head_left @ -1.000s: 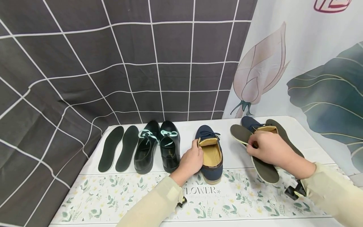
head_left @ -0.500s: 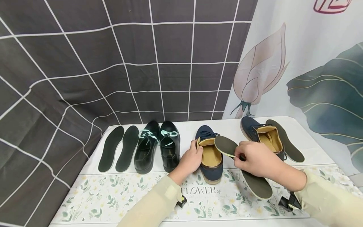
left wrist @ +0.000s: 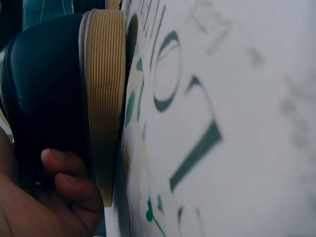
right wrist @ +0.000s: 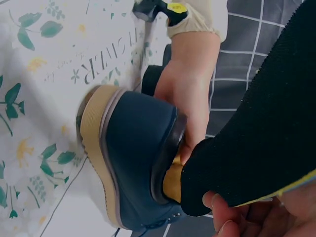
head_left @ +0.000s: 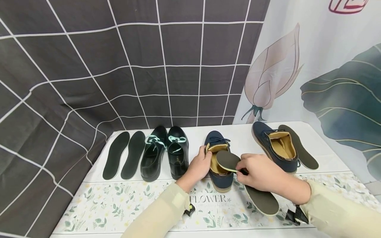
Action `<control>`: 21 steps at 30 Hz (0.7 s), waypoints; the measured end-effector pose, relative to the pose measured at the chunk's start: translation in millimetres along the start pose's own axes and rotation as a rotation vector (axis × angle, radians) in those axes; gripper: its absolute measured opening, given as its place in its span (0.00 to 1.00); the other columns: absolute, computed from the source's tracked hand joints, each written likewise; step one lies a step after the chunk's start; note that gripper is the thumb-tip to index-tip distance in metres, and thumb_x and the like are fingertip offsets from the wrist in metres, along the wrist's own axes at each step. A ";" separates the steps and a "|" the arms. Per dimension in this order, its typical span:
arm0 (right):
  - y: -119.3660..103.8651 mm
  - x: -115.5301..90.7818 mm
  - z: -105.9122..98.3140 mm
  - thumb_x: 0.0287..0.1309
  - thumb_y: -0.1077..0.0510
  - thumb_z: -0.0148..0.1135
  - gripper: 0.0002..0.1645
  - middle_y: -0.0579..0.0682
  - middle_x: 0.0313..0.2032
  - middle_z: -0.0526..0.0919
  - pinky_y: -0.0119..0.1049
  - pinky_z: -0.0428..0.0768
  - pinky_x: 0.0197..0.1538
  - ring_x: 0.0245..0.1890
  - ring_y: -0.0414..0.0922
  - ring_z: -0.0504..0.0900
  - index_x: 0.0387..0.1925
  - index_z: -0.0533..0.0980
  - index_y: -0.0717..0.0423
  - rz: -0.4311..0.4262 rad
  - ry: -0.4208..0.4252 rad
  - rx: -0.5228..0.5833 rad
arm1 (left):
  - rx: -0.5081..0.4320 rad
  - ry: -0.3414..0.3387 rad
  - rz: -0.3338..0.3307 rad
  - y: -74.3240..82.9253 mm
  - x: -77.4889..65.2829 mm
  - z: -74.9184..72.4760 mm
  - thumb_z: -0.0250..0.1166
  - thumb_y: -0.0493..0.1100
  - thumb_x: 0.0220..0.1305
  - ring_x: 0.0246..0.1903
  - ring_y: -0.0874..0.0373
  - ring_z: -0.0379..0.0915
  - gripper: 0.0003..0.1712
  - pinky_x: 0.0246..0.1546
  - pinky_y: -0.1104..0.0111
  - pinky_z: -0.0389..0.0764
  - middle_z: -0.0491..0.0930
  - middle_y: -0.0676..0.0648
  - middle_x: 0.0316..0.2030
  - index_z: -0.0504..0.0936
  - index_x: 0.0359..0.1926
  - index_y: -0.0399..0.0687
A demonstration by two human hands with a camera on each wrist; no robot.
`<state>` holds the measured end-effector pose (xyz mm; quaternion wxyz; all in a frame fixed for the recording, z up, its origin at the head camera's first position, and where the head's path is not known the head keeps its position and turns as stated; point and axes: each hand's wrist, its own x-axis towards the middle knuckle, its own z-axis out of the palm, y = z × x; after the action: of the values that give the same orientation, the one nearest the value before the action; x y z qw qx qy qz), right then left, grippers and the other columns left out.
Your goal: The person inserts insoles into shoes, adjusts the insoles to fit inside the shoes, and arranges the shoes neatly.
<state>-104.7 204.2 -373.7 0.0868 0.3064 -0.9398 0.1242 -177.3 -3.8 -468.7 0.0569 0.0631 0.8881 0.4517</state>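
Navy shoe (head_left: 221,182), middle of counter (head_left: 194,140); left hand (head_left: 198,168), grip clamped on shoe's left rim; dark insole (head_left: 263,200), one end at that shoe's opening; right hand (head_left: 259,172), grip pinching insole's middle

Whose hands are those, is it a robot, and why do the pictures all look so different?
No robot! They're a person's bare left hand and right hand. The big picture is taken from the person's head, looking down. The other two are taken from the wrists, so things look close up and turned sideways.

On the leaf-printed surface are two black insoles (flat pads for inside shoes), two black shoes with mint-green laces, and a blue shoe. Farther right stands a second blue shoe with a spare insole beside it.

The left hand holds the side of the first blue shoe. The right hand pinches an olive insole, with its tip at that shoe's opening.
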 end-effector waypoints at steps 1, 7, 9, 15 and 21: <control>-1.0 1.6 0.8 0.50 0.58 0.66 0.12 0.34 0.21 0.62 0.28 0.63 0.25 0.20 0.32 0.59 0.20 0.78 0.35 -0.005 -0.005 0.001 | -0.012 -0.001 0.000 -0.5 0.2 -0.2 0.41 0.58 0.77 0.57 0.41 0.78 0.28 0.56 0.49 0.75 0.80 0.37 0.59 0.64 0.71 0.54; -4.8 11.6 5.5 0.47 0.57 0.67 0.09 0.35 0.20 0.63 0.28 0.64 0.26 0.20 0.32 0.60 0.20 0.81 0.37 -0.025 -0.019 -0.012 | -0.044 -0.017 0.005 -2.4 -0.9 -0.7 0.39 0.62 0.78 0.60 0.41 0.75 0.30 0.59 0.48 0.73 0.78 0.38 0.62 0.64 0.71 0.56; -5.3 13.7 5.7 0.47 0.58 0.67 0.09 0.34 0.20 0.64 0.29 0.65 0.26 0.20 0.32 0.61 0.19 0.81 0.38 -0.022 -0.026 -0.006 | -0.061 -0.017 0.006 -3.7 -0.7 -0.2 0.39 0.64 0.77 0.61 0.42 0.74 0.30 0.61 0.48 0.73 0.77 0.39 0.62 0.65 0.70 0.57; -8.3 21.7 6.0 0.47 0.58 0.66 0.16 0.34 0.19 0.68 0.30 0.66 0.26 0.20 0.32 0.64 0.13 0.75 0.34 0.009 -0.069 0.016 | -0.070 -0.002 -0.001 -5.0 -0.1 -0.1 0.38 0.67 0.76 0.60 0.43 0.75 0.31 0.60 0.48 0.73 0.78 0.38 0.61 0.67 0.68 0.57; -10.8 31.6 7.3 0.47 0.57 0.65 0.18 0.33 0.17 0.70 0.32 0.67 0.26 0.20 0.34 0.66 0.10 0.73 0.33 0.067 -0.125 0.040 | -0.054 -0.026 -0.008 -1.2 -1.5 -2.0 0.36 0.67 0.77 0.60 0.42 0.75 0.33 0.59 0.49 0.73 0.77 0.36 0.61 0.64 0.68 0.54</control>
<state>-124.1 176.1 -371.1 0.0178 0.2838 -0.9503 0.1267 -176.2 -6.3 -468.4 0.0720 0.0639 0.8751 0.4744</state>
